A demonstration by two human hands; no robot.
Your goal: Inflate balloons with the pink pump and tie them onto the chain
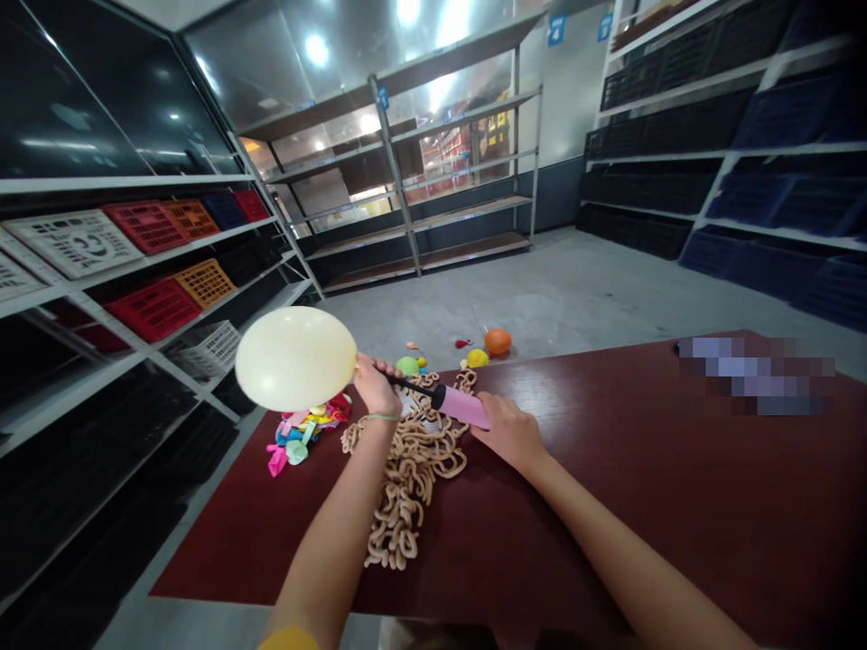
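Observation:
A pale yellow balloon (296,358), blown up large, is at the nozzle end of a pink hand pump (464,406) with a black shaft. My left hand (377,386) is closed around the balloon's neck and the pump's nozzle end. Around the pink barrel's other end, my right hand (509,431) is closed. The pump lies nearly level above the table. Beneath it is a heap of tan, curled, rope-like pieces (413,460). Left of the heap lies a pile of limp coloured balloons (298,438). My left fingers partly hide the balloon's neck.
The dark red table (610,451) has a blurred-out object (751,375) at its far right. Past its far edge, an orange balloon (498,340) and a yellow balloon (478,358) lie on the grey floor. Shelves with crates (159,307) stand left; more racks stand behind and right.

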